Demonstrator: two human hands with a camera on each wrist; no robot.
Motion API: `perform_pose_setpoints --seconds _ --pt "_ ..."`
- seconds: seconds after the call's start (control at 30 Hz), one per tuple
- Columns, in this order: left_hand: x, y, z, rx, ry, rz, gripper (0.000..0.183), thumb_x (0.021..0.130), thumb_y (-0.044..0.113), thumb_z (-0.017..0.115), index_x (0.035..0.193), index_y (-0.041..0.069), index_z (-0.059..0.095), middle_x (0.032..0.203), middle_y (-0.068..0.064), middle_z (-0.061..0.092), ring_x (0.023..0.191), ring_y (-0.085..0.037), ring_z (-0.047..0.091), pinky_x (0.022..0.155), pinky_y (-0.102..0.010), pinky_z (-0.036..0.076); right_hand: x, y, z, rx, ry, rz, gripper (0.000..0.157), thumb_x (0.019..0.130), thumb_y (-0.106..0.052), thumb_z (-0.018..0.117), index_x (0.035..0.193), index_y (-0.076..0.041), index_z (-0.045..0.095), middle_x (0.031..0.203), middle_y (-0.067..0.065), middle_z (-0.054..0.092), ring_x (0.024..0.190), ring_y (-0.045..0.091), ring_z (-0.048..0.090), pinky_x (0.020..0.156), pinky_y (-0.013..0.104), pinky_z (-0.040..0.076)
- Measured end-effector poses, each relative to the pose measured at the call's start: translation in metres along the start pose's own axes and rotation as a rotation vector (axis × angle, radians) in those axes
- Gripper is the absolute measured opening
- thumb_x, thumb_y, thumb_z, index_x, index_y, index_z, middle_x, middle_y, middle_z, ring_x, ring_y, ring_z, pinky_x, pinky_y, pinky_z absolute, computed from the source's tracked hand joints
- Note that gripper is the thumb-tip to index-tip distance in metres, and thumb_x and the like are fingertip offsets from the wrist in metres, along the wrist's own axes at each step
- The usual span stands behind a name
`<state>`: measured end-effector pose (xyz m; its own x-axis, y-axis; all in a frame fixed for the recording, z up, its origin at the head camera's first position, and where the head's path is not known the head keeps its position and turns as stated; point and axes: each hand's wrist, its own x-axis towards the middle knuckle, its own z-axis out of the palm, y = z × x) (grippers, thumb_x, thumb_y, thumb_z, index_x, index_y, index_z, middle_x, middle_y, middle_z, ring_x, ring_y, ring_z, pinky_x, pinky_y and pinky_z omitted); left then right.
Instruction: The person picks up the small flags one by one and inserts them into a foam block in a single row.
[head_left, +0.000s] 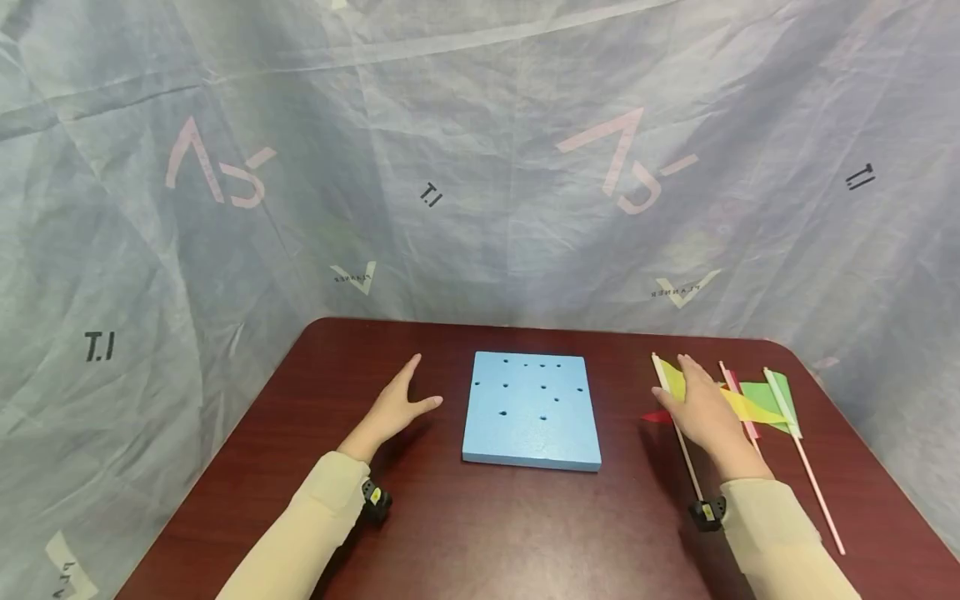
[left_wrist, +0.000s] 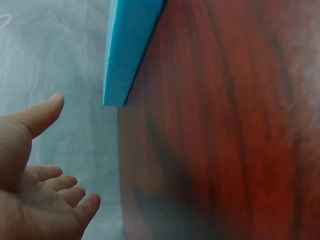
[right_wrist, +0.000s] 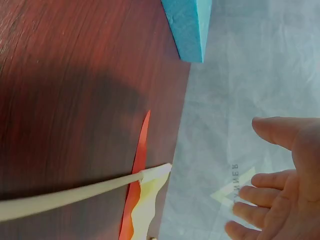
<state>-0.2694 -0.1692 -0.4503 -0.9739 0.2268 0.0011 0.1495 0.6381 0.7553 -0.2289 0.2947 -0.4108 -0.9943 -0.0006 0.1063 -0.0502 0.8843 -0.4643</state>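
Observation:
A light blue square board (head_left: 528,433) with several small holes lies flat mid-table. My left hand (head_left: 393,412) hovers to its left, thumb apart from the fingers and nothing in it. To the right of the board, my right hand (head_left: 705,412) is held over the small stick flags, its fingers extended and palm bare. Under it lie a yellow flag (head_left: 753,410) on a white stick, a red flag (right_wrist: 142,145) partly covered by the yellow one, and a green flag (head_left: 783,400) at the far right. The right hand hides part of these flags in the head view.
The dark red-brown table (head_left: 480,533) has rounded far corners. A grey printed cloth (head_left: 480,167) hangs behind it and along both sides. Flag sticks (head_left: 817,487) point toward the near edge on the right. Each wrist wears a small black camera (head_left: 377,500).

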Motion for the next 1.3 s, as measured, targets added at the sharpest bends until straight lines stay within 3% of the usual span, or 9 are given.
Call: perform_pose_setpoints --seconds 0.13,0.27,0.43,0.57,0.83,1.03,1.3 --pt "0.001 -0.004 0.003 -0.114 -0.043 0.002 0.091 0.089 0.030 0.071 0.157 0.014 0.013 0.162 -0.015 0.017 0.145 -0.039 0.025 0.116 -0.055 0.030 -0.001 0.003 -0.002 0.002 0.010 0.035 0.079 0.096 -0.032 0.057 0.148 0.013 0.019 0.148 0.039 0.025 0.132 0.058 0.028 0.105 0.070 0.028" --pt "0.005 -0.007 0.008 -0.212 -0.098 0.040 0.090 0.088 0.026 0.073 0.156 0.012 0.016 0.161 -0.015 0.020 0.146 -0.036 0.024 0.118 -0.051 0.029 -0.003 0.009 -0.007 0.005 0.039 0.042 0.076 0.095 -0.032 0.058 0.146 0.014 0.024 0.144 0.040 0.030 0.129 0.058 0.032 0.102 0.071 0.031" --pt "0.010 0.000 0.014 -0.255 -0.143 0.093 0.087 0.088 0.021 0.073 0.155 0.008 0.020 0.160 -0.015 0.023 0.146 -0.036 0.025 0.118 -0.049 0.029 -0.010 0.023 -0.014 0.019 0.075 0.057 0.071 0.097 -0.032 0.056 0.142 0.017 0.029 0.139 0.043 0.033 0.125 0.060 0.034 0.097 0.073 0.033" --pt "0.012 -0.004 0.024 -0.284 -0.151 0.111 0.086 0.087 0.022 0.074 0.154 0.006 0.023 0.159 -0.013 0.028 0.146 -0.031 0.028 0.117 -0.045 0.032 -0.012 0.032 -0.015 0.021 0.081 0.089 0.072 0.098 -0.034 0.054 0.141 0.017 0.029 0.138 0.044 0.032 0.122 0.061 0.034 0.095 0.073 0.034" --pt "0.001 -0.003 0.035 -0.350 -0.197 0.088 0.083 0.087 0.017 0.073 0.153 0.003 0.024 0.157 -0.017 0.030 0.144 -0.032 0.031 0.115 -0.044 0.035 -0.015 0.039 -0.018 0.026 0.127 0.103 0.065 0.098 -0.030 0.056 0.137 0.018 0.036 0.125 0.039 0.042 0.111 0.055 0.044 0.086 0.068 0.042" --pt "0.004 0.001 0.046 -0.398 -0.241 0.072 0.083 0.087 0.020 0.074 0.153 0.004 0.026 0.157 -0.018 0.030 0.143 -0.034 0.032 0.113 -0.042 0.038 -0.023 0.053 -0.030 -0.006 0.152 0.136 0.065 0.097 -0.032 0.057 0.131 0.020 0.040 0.119 0.040 0.047 0.104 0.053 0.046 0.080 0.066 0.043" --pt "0.003 0.001 0.048 -0.496 -0.278 0.015 0.088 0.084 0.008 0.076 0.153 0.002 0.022 0.158 -0.019 0.025 0.143 -0.034 0.033 0.105 -0.035 0.047 -0.030 0.074 -0.032 0.014 0.091 0.193 0.076 0.086 -0.040 0.071 0.130 0.015 0.043 0.116 0.040 0.051 0.097 0.053 0.050 0.070 0.059 0.047"
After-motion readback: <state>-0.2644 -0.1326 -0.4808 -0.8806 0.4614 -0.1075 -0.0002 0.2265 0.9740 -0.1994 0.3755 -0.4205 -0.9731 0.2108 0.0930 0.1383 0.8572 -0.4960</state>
